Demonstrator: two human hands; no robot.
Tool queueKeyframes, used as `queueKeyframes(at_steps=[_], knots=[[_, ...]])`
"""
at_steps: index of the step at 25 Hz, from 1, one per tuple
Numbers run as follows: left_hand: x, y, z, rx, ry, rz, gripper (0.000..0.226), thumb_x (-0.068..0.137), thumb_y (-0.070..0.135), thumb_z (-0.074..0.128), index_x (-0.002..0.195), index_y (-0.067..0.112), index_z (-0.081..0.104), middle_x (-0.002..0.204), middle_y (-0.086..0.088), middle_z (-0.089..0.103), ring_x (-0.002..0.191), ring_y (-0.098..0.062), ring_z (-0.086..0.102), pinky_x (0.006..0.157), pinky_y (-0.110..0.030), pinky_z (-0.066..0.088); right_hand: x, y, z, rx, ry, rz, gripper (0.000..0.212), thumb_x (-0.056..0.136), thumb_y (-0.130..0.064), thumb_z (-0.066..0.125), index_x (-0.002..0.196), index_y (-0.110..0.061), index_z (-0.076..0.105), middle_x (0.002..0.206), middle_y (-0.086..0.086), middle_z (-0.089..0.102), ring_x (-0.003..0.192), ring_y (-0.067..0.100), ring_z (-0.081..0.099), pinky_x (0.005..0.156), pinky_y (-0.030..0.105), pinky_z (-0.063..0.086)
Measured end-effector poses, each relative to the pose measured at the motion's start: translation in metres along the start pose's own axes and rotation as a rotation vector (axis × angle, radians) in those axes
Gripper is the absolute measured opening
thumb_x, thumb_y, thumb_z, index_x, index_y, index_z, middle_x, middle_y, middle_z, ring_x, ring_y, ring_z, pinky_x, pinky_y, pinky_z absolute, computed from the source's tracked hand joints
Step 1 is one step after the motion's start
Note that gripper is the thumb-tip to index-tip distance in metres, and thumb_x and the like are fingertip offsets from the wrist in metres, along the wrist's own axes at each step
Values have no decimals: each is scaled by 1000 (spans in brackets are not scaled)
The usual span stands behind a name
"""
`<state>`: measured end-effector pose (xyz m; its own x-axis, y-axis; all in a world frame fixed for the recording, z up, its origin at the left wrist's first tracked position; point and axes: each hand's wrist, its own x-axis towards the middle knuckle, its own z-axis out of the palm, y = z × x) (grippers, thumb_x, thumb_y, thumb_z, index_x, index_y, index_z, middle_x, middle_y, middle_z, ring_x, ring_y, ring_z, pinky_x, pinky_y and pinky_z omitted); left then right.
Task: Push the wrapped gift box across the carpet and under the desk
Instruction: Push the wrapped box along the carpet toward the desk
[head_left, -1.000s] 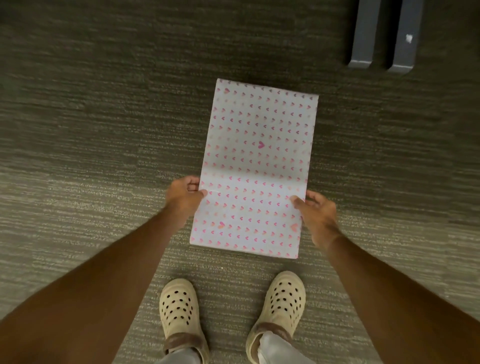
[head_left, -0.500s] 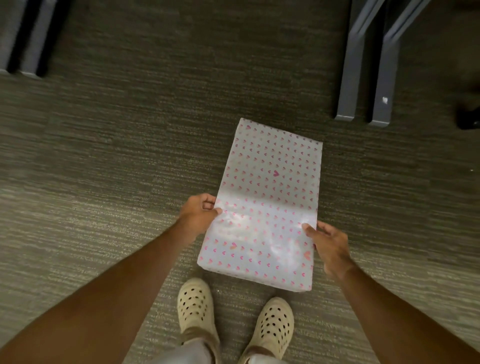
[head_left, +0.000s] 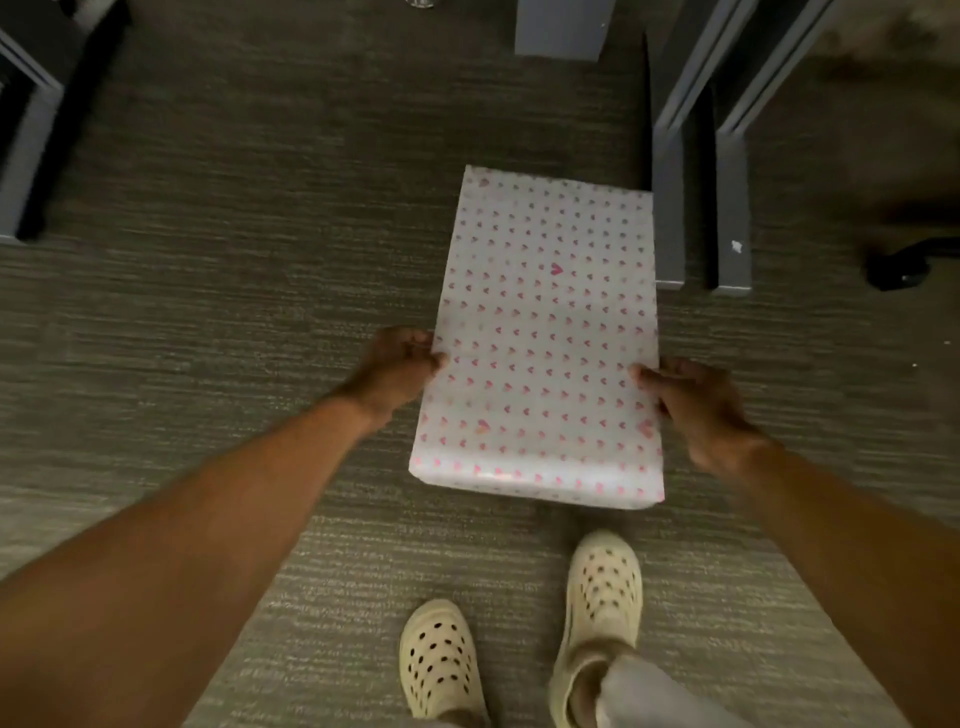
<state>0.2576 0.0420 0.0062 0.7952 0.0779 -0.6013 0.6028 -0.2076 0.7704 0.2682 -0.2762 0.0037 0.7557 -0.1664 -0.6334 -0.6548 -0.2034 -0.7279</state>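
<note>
Holding the gift box by its two long sides, we have it lying flat on the carpet just ahead of our feet, its long axis running straight away from us toward the grey desk legs. Our left hand sits curled against the left edge, thumb tip pressed onto the top face; the right hand mirrors it on the right edge, thumb on top, fingers hidden down the side. So each grip is pinching the box rim, not spread flat. Both hands sit on the near half, roughly level with each other, neither clearly nearer, and both arms reach well forward, nearly straight.

The relation that matters, we judge, is the box's far right corner: it lies just beside the nearest desk leg, and we cannot tell whether it touches. The open floor under the counter lies ahead and to the left of that leg. A straight push along the long axis looks workable if we keep the right edge off the leg, perhaps biasing slightly left.
</note>
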Motion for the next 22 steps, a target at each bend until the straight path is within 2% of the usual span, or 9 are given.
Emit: queueKeyframes(at_steps=[2,6,11,15,17,19,22], knots=[[24,9,4,13,12,35,15,90,10,63,104,6,66,107,-10,71,101,-22,68,92,-40,56,23,-7,0,3,-15,-55,37,91,-26,70,124,-9,66,124,8,71,110,26,69,90,41,58],[85,28,13,45,91,9,18,90,12,63,107,6,64,111,-11,69,107,-26,65,94,-43,54,86,-23,5,-2,-38,-112,36,91,-27,70,123,-10,67,123,8,72,108,26,70,92,44,58],[156,45,17,31,157,4,23,90,10,62,111,1,62,117,-18,66,111,-31,63,99,-49,51,161,-49,18,26,-38,-169,16,89,-26,73,103,-19,70,115,4,73,104,25,71,96,48,58],[211,58,14,25,223,24,19,89,10,63,107,3,63,117,-15,67,109,-29,64,97,-47,52,216,-68,27,8,-50,-237,35,90,-27,72,120,-8,69,126,10,71,113,30,69,99,51,55],[235,65,11,26,243,50,9,90,10,62,99,9,64,117,-14,67,108,-29,64,97,-47,52,240,-79,32,8,-62,-250,40,89,-29,73,121,-7,68,126,11,71,113,30,69,99,50,55],[256,73,9,48,254,73,3,91,12,61,91,14,63,114,-11,66,103,-27,63,89,-41,54,262,-90,38,-1,-37,-270,42,87,-31,75,121,-7,67,126,11,70,113,29,69,98,48,56],[282,80,7,65,271,78,6,92,13,60,96,12,65,110,-9,67,101,-26,64,82,-38,54,289,-101,45,-28,12,-291,42,87,-32,76,119,-7,67,124,11,70,111,30,69,94,45,59]])
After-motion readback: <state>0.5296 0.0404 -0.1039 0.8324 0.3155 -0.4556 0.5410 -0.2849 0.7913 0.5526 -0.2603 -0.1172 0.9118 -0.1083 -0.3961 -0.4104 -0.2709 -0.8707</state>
